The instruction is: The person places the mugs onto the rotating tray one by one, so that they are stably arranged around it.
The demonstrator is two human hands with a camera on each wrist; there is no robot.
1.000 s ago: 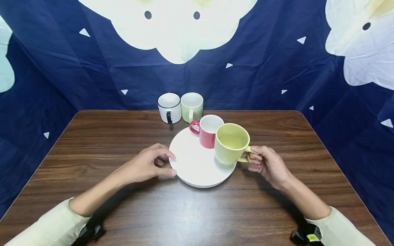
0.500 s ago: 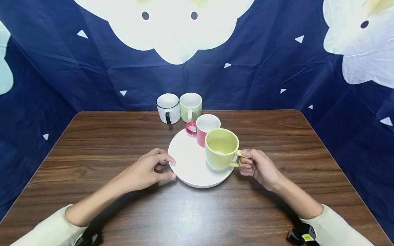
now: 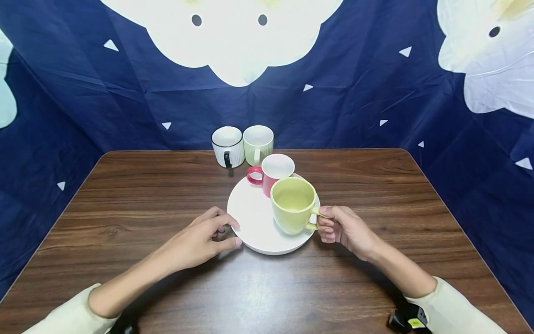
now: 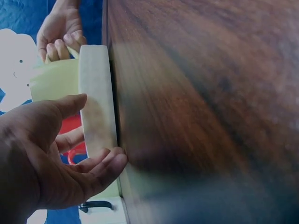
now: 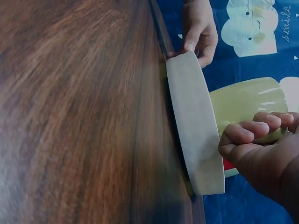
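Note:
A yellow-green mug is upright at the right part of a round white tray with a low, thick side. My right hand grips its handle with curled fingers. Whether the mug's base touches the tray is hard to tell. Behind it on the tray stands a pink-red mug, white inside, its handle pointing left, partly hidden by the yellow-green one. My left hand has its thumb and fingers spread loosely at the tray's left edge; in the left wrist view its fingertips lie along the tray's side.
Behind the tray, near the table's back edge, stand a white ribbed mug with a black handle and a pale green ribbed mug, side by side. The brown wooden table is backed by a dark blue cloth with white clouds.
My right hand has moved left and toward me with the yellow-green mug. The pink-red mug has shifted slightly left. My left hand has slid a little nearer along the tray's edge.

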